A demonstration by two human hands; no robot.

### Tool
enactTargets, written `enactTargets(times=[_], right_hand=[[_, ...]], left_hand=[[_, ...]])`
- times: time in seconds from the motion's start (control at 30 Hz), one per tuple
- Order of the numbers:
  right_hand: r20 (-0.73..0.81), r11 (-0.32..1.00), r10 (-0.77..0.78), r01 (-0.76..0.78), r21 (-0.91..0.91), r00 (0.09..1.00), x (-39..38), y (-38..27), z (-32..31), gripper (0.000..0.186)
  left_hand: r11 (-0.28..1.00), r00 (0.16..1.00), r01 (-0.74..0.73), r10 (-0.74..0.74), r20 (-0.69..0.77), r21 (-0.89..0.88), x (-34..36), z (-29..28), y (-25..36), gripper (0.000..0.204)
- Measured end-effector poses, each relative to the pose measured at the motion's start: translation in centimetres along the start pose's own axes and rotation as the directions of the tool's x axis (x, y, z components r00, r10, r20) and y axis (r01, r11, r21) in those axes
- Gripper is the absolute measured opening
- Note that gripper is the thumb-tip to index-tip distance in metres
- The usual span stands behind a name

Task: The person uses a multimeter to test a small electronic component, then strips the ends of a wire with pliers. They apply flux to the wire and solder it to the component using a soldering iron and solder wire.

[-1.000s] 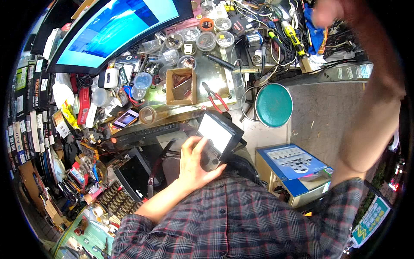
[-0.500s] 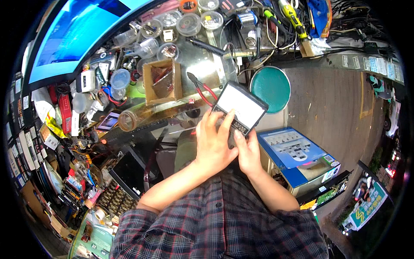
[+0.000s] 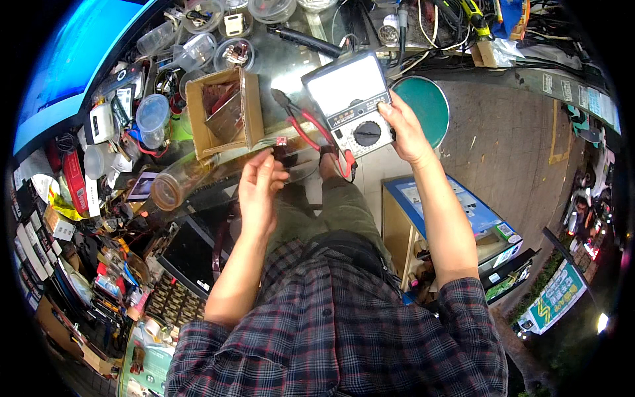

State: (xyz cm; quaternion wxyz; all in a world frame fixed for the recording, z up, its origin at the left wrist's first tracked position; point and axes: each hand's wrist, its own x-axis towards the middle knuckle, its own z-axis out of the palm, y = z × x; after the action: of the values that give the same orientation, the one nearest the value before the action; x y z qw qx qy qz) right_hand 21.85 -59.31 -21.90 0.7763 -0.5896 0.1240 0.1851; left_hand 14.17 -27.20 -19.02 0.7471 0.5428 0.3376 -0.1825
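My right hand [image 3: 405, 129] grips a multimeter [image 3: 347, 102] with a white display and dark dial; a red-and-black piece [image 3: 349, 165] hangs below it. My left hand [image 3: 261, 188] has curled, pinched fingertips below a small red part [image 3: 282, 141] at the bench edge; whether they hold anything is unclear. Red-handled pliers [image 3: 302, 129] lie just left of the meter. An open cardboard box [image 3: 196, 112] holding reddish items stands above my left hand.
Plastic containers [image 3: 152, 119], a monitor [image 3: 73, 53] and cables [image 3: 443, 40] crowd the bench. A round green stool [image 3: 430, 106] is beyond the meter. A blue box [image 3: 456, 205] sits right on a cabinet; my legs [image 3: 340, 205] show below.
My right hand came down from the upper right, took the multimeter and lifted it forward. My left hand let go of it and moved left, its fingers curled.
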Motion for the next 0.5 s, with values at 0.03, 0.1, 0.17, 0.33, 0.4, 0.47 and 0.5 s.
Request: enactTargets(times=[0.03, 0.1, 0.17, 0.33, 0.4, 0.47, 0.5], right_hand=[[0.001, 1.000, -0.001, 0.001, 0.028, 1.000, 0.4, -0.3, 0.4, 0.054], [-0.003, 0.997, 0.004, -0.004, 0.073, 1.000, 0.9, -0.8, 1.3, 0.051], [-0.020, 0.999, -0.004, 0.005, 0.052, 1.000, 1.2, -0.4, 1.6, 0.052], [-0.074, 0.982, -0.080, 0.066, -0.179, 0.994, 1.3, -0.3, 2.6, 0.058], [-0.096, 0.971, -0.106, 0.082, -0.226, 0.990, 1.1, 0.1, 2.9, 0.060], [-0.114, 0.936, -0.186, 0.141, -0.323, 0.976, 1.0, 1.3, 2.9, 0.062], [-0.129, 0.924, -0.209, 0.153, -0.350, 0.969, 1.0, 1.5, 3.2, 0.062]], left_hand=[[0.999, 1.000, -0.013, 0.013, 0.010, -0.045, 0.0, 0.6, 0.9, 0.039], [0.991, 0.999, -0.026, 0.031, 0.038, -0.133, 0.0, 1.4, 1.9, 0.042], [0.975, 0.996, -0.027, 0.044, 0.074, -0.220, 0.1, 1.6, 2.3, 0.045], [0.985, 0.996, -0.080, 0.085, 0.027, -0.155, 0.5, 1.6, 2.3, 0.052], [0.986, 0.994, -0.108, 0.109, 0.000, -0.130, 0.5, 1.4, 2.3, 0.052], [0.989, 0.991, -0.132, 0.132, -0.004, -0.069, 0.5, 1.1, 2.2, 0.051], [0.986, 0.986, -0.167, 0.167, 0.017, -0.003, 0.4, 0.8, 1.7, 0.048]])
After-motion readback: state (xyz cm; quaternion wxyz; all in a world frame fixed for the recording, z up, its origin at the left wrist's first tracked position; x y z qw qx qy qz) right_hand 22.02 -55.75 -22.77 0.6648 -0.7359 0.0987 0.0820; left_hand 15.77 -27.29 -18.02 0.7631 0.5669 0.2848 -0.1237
